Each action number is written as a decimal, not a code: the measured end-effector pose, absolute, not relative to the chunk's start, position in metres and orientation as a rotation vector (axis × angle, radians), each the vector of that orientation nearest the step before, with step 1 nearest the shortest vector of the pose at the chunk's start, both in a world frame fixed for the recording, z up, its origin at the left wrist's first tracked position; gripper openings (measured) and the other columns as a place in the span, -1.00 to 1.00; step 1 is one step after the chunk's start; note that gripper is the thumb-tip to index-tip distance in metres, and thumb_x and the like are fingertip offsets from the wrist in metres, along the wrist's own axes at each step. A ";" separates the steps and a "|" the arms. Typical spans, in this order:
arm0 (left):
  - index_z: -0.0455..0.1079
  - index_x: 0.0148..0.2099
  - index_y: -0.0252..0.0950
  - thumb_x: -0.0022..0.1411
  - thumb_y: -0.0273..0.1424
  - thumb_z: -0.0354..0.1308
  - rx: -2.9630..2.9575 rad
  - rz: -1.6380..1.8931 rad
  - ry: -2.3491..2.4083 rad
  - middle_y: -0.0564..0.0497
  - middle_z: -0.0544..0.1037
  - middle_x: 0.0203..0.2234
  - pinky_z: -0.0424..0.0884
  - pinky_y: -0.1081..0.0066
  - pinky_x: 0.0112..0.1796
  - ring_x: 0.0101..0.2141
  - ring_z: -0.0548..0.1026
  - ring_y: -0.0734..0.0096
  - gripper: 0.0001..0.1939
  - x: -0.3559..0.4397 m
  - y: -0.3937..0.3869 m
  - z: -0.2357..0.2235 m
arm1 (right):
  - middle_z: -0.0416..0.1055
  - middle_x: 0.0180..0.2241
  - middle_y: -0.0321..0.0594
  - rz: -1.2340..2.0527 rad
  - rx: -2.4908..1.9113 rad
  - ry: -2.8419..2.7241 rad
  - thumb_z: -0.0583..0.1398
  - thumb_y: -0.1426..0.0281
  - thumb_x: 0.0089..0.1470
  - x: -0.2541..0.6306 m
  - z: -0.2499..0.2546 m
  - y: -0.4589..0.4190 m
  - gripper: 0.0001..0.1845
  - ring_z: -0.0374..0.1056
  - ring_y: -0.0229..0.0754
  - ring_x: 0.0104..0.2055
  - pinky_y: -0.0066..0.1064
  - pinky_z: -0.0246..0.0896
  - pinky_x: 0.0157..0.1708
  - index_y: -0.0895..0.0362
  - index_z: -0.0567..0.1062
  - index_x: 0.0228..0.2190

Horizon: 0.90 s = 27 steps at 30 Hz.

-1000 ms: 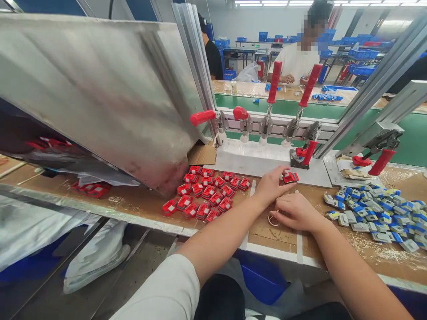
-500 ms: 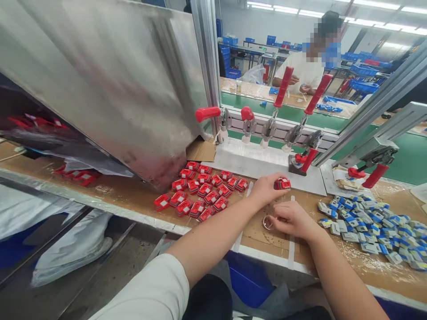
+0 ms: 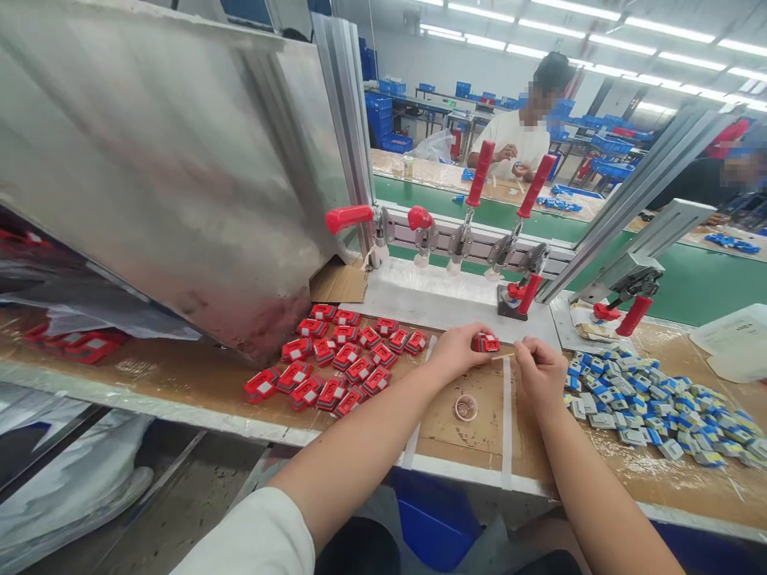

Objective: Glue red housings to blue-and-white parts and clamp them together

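My left hand (image 3: pixel 464 349) is closed on a small red plastic housing (image 3: pixel 486 343), held just above the bench. My right hand (image 3: pixel 541 369) pinches a thin wooden stick (image 3: pixel 504 356), its tip pointing left at the red housing; whether they touch I cannot tell. Below and between my hands, a small round cup (image 3: pixel 466 407) stands on the cardboard. To the left of my left hand lies a group of similar red housings (image 3: pixel 359 368), several with white patches. Right of my right hand is a pile of grey and blue parts (image 3: pixel 665 403).
Behind my hands stands a row of toggle clamps with red handles (image 3: pixel 479 174) on a metal frame. Another clamp (image 3: pixel 633 315) is at the right. A large metal panel (image 3: pixel 180 176) leans at the left. Across the bench a co-worker (image 3: pixel 509 144) handles small parts.
My right hand has risen from the cup to beside the red housing, with the stick now showing in its fingers. My left hand still holds the housing. The camera view has shifted.
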State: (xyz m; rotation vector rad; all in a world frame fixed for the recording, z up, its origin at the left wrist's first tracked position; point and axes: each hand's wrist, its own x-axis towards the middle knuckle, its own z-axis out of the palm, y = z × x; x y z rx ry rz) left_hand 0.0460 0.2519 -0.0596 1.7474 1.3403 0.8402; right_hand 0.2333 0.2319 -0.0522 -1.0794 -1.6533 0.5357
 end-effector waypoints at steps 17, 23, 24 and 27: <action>0.59 -0.12 -0.14 0.04 -0.19 0.37 1.806 0.736 1.456 0.10 0.66 -0.33 0.26 0.43 -0.40 -0.31 0.56 0.29 -0.67 0.049 0.251 -0.055 | 0.17 -0.62 -0.36 0.503 -1.187 -1.642 0.20 0.06 0.24 0.233 -0.057 0.246 -0.49 0.08 -0.26 -0.53 -0.38 0.00 -0.49 0.11 0.34 -0.60; 0.58 -0.12 -0.15 0.07 -0.19 0.35 1.821 0.772 1.450 0.10 0.66 -0.32 0.29 0.44 -0.38 -0.31 0.55 0.31 -0.69 0.049 0.251 -0.058 | 0.13 -0.63 -0.38 0.495 -1.182 -1.671 0.19 0.04 0.23 0.233 -0.057 0.245 -0.47 0.05 -0.27 -0.55 -0.39 -0.02 -0.51 0.10 0.30 -0.63; 0.58 -0.13 -0.15 0.07 -0.19 0.35 1.831 0.768 1.448 0.10 0.65 -0.33 0.29 0.44 -0.37 -0.31 0.55 0.31 -0.69 0.049 0.251 -0.059 | 0.12 -0.63 -0.38 0.490 -1.183 -1.677 0.19 0.05 0.23 0.233 -0.057 0.246 -0.47 0.04 -0.27 -0.55 -0.39 -0.03 -0.51 0.09 0.28 -0.63; 0.58 -0.14 -0.14 0.08 -0.17 0.35 1.850 0.741 1.457 0.10 0.65 -0.34 0.29 0.44 -0.37 -0.32 0.55 0.30 -0.70 0.048 0.251 -0.058 | 0.09 -0.63 -0.39 0.485 -1.182 -1.717 0.17 0.07 0.25 0.233 -0.057 0.248 -0.48 0.03 -0.27 -0.55 -0.39 -0.05 -0.50 0.08 0.24 -0.62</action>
